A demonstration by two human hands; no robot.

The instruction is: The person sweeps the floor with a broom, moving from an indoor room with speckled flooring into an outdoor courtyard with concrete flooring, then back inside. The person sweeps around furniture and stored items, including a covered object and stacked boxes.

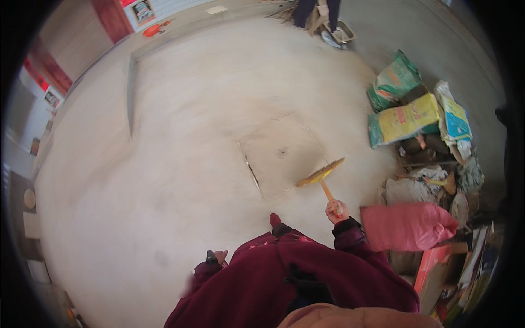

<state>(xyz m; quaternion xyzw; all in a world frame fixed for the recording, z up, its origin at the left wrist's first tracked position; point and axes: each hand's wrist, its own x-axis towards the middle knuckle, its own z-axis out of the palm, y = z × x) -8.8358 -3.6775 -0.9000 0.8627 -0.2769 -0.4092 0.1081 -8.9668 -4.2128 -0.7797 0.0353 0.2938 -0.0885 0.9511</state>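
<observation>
My right hand (337, 211) is closed around the handle of a short-handled broom (321, 173), held out ahead of my body on the right. The broom has a wide, narrow head with brown bristles and a yellow part where the light handle joins it. Its head appears over the near right corner of a square slab outlined in the concrete floor (281, 156); whether it touches the floor, I cannot tell. Beside my dark red coat, my left hand (221, 256) hangs low with its fingers curled and nothing visible in them. A dark device (211, 256) sits at that wrist.
Along the right lie a green sack (396, 82), a yellow bag (404, 119) and a stuffed pink sack (407, 226), with cardboard and clutter behind. A low ledge (130, 95) rises at the left. Dark trousers and a basin (343, 33) are at the far end.
</observation>
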